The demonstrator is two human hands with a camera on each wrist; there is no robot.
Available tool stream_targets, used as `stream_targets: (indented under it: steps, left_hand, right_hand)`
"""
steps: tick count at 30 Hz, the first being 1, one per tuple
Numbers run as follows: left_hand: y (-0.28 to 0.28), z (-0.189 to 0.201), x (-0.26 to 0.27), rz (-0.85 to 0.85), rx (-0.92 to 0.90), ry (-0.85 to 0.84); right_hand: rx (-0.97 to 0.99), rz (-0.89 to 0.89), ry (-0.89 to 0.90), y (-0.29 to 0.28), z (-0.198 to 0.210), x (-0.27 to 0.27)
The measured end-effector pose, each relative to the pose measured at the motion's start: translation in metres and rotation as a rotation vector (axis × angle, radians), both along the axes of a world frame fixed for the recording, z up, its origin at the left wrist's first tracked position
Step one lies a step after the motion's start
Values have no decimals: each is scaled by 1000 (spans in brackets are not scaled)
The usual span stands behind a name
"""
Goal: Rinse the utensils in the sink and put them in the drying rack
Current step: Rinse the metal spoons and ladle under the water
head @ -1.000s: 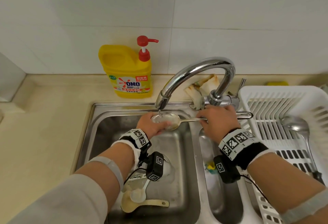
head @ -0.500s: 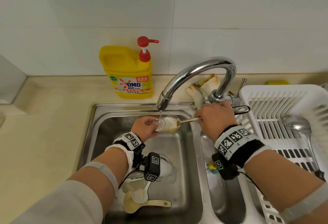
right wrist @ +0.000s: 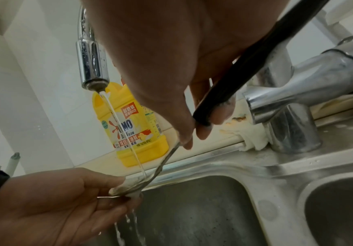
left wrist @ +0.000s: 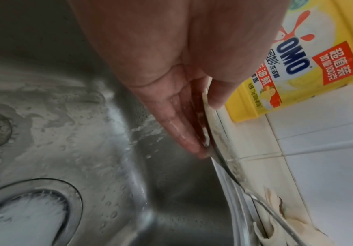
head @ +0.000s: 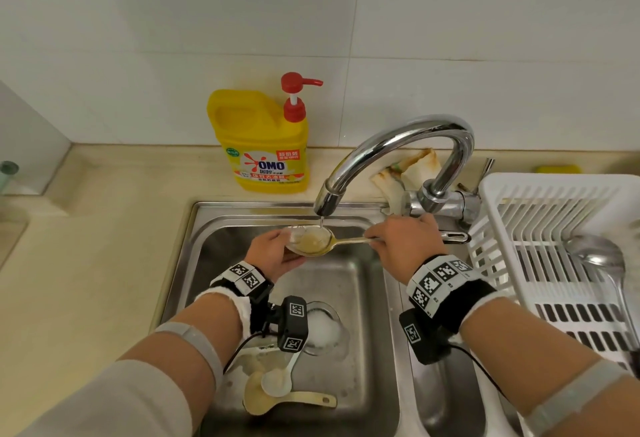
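Note:
A steel ladle (head: 313, 241) with a black handle (right wrist: 245, 66) lies level under the running tap (head: 398, 145), with yellowish water in its bowl. My right hand (head: 401, 244) grips the handle. My left hand (head: 277, 256) pinches the bowl, thumb on the rim and fingers (left wrist: 179, 129) beneath it. Water (right wrist: 125, 133) spills off the bowl (right wrist: 129, 188) into the left basin of the sink (head: 360, 298). A white spoon (head: 277, 381) and a beige rice paddle (head: 294, 400) lie at the basin's near end. The white drying rack (head: 554, 201) on the right holds another steel ladle (head: 595, 253).
A yellow dish-soap bottle (head: 263, 145) stands on the counter behind the sink. A crumpled cloth (head: 405, 173) lies by the tap base (head: 446, 201). A second, narrower basin (head: 450, 402) sits between the left basin and the rack. Foam covers the drain (head: 322, 329).
My left hand has slid from the bowl's near rim to cup it from below. The ladle has stayed under the stream, and my right hand has kept its grip.

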State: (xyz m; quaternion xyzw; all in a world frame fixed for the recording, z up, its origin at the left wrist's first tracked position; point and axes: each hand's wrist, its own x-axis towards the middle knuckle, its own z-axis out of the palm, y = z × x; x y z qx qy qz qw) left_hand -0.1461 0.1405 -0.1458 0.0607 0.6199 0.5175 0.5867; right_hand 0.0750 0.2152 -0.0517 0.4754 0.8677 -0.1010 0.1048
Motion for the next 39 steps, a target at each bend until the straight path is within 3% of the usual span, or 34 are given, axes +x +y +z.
stream_targets:
  steps: [11, 20, 28, 39]
  left_hand:
    - [-3, 7, 0, 115, 36, -110]
    - [2, 8, 13, 114, 26, -149]
    - [0, 4, 20, 84, -8, -173]
    - [-17, 1, 0, 15, 9, -16]
  right_hand:
    - [96, -40, 54, 2, -9, 6]
    - [252, 3, -42, 3, 1, 12]
    - [194, -23, -50, 2, -4, 15]
    - [-42, -65, 125, -2, -29, 0]
